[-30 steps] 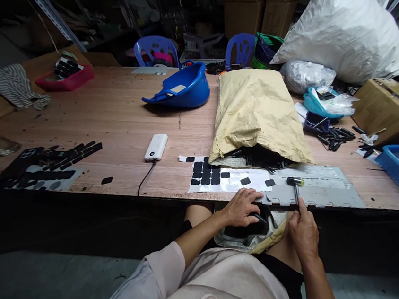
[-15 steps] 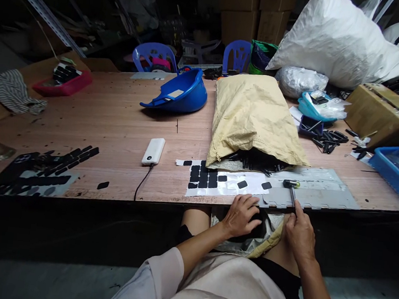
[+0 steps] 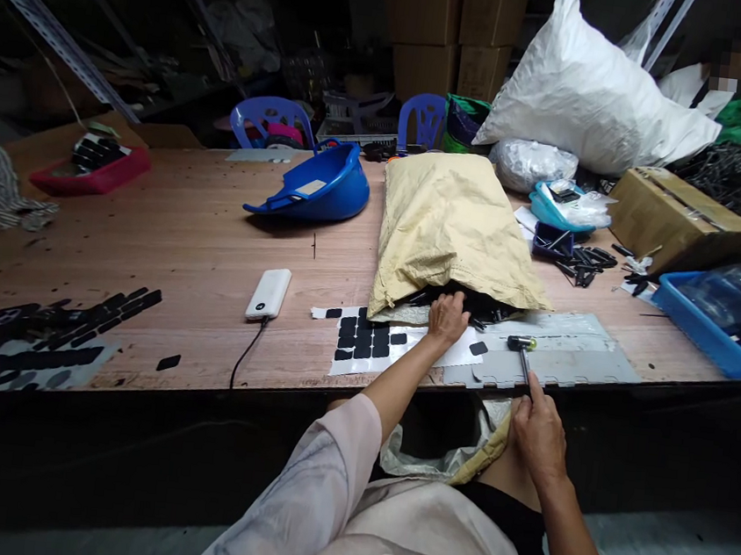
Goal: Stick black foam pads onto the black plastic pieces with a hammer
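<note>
Dim room, tabletop lit from above, wide-angle bending at edges, corners dark.

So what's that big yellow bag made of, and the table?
The yellow sack looks like woven plastic, matte and crinkled, with a stitched hem. The table looks like plywood or wood laminate: reddish grain lines, dull finish. The left hand reaches into the sack's mouth.

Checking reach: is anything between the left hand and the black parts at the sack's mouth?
Nothing visible: the left hand is already at the yellow sack opening, on the black parts.
</note>
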A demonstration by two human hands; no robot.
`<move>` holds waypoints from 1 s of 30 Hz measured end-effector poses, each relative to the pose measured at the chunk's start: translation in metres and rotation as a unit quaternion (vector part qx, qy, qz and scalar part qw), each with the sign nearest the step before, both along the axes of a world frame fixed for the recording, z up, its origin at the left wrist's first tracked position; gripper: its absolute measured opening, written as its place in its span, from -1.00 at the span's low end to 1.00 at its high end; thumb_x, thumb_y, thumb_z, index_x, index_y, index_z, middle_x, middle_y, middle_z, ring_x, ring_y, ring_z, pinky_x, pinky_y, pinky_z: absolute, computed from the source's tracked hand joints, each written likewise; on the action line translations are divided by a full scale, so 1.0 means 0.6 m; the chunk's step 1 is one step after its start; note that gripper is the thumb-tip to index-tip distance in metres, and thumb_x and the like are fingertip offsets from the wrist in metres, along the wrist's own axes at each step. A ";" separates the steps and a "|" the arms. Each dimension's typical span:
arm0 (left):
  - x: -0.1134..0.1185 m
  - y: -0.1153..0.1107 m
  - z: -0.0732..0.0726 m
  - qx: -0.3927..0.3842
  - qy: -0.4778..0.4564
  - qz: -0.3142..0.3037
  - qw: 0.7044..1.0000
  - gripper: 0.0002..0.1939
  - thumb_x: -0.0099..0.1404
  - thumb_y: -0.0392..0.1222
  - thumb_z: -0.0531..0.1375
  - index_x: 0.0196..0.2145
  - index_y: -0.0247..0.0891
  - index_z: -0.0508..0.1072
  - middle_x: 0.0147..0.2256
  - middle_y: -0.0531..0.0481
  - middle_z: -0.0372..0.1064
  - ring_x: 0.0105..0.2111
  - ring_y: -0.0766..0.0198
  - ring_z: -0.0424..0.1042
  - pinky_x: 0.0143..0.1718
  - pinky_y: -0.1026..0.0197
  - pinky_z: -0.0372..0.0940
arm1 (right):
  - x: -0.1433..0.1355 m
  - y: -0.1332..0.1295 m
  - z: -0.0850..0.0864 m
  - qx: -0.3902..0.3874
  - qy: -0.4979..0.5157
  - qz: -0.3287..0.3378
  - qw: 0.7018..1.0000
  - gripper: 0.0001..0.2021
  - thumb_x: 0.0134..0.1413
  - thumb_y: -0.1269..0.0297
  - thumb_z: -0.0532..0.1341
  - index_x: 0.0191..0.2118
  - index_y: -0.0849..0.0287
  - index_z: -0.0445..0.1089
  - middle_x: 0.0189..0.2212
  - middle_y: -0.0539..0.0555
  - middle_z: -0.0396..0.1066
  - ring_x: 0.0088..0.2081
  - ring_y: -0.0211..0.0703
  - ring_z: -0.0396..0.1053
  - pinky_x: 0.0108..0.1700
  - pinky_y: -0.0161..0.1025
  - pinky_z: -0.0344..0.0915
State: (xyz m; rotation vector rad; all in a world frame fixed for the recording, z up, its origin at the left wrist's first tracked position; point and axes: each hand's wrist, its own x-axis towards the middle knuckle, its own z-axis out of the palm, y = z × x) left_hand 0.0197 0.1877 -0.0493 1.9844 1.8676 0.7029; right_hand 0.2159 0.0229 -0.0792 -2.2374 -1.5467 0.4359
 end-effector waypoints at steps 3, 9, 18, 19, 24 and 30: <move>-0.023 -0.035 -0.014 0.038 -0.039 -0.021 0.998 -0.72 0.35 -0.30 0.34 0.00 -0.17 0.52 -0.07 -0.10 0.53 0.00 0.04 0.44 0.07 0.02 0.33 | -0.003 0.001 0.004 -0.014 0.003 -0.005 1.000 -0.40 0.40 0.25 0.02 0.49 0.10 0.28 -0.06 0.20 0.47 -0.24 -0.08 0.38 -0.26 -0.19 0.23; -0.066 -0.123 -0.067 -0.019 -0.106 -0.081 0.991 -0.81 0.24 -0.30 0.42 -0.17 -0.17 0.63 -0.18 -0.02 0.53 -0.08 0.09 0.45 0.00 0.08 0.37 | -0.005 0.000 0.006 -0.017 0.006 -0.011 1.000 -0.41 0.41 0.22 0.03 0.48 0.08 0.29 -0.02 0.22 0.47 -0.23 -0.07 0.39 -0.24 -0.17 0.24; -0.060 -0.138 -0.082 0.006 -0.097 -0.087 0.991 -0.81 0.23 -0.23 0.45 -0.17 -0.15 0.66 -0.21 -0.03 0.51 -0.09 0.06 0.43 0.05 0.02 0.35 | 0.015 0.004 -0.018 0.052 0.041 -0.003 0.998 -0.39 0.35 0.19 0.05 0.44 0.15 0.34 -0.01 0.25 0.52 -0.12 0.02 0.45 -0.11 -0.13 0.36; -0.059 -0.138 -0.081 0.006 -0.095 -0.087 0.992 -0.82 0.24 -0.23 0.44 -0.17 -0.15 0.66 -0.21 -0.03 0.51 -0.09 0.06 0.42 0.05 0.02 0.35 | 0.020 0.004 -0.022 0.063 0.063 0.002 0.996 -0.38 0.33 0.16 0.07 0.43 0.18 0.36 0.01 0.26 0.54 -0.10 0.04 0.47 -0.08 -0.11 0.38; -0.058 -0.137 -0.081 0.002 -0.090 -0.093 0.992 -0.83 0.25 -0.23 0.45 -0.17 -0.15 0.67 -0.21 -0.04 0.51 -0.09 0.07 0.42 0.05 0.03 0.34 | 0.018 -0.017 -0.027 0.095 0.173 0.008 0.980 -0.33 0.26 -0.04 0.18 0.39 0.17 0.37 0.08 0.24 0.56 0.04 0.08 0.50 0.03 -0.07 0.46; -0.057 -0.139 -0.079 -0.010 -0.085 -0.094 0.992 -0.81 0.29 -0.20 0.43 -0.13 -0.13 0.67 -0.18 -0.05 0.50 -0.07 0.06 0.41 0.07 0.01 0.35 | -0.036 -0.053 -0.028 0.096 0.241 0.131 0.957 -0.37 0.34 -0.07 0.12 0.36 0.19 0.39 0.25 0.27 0.48 0.19 0.07 0.47 0.13 -0.07 0.48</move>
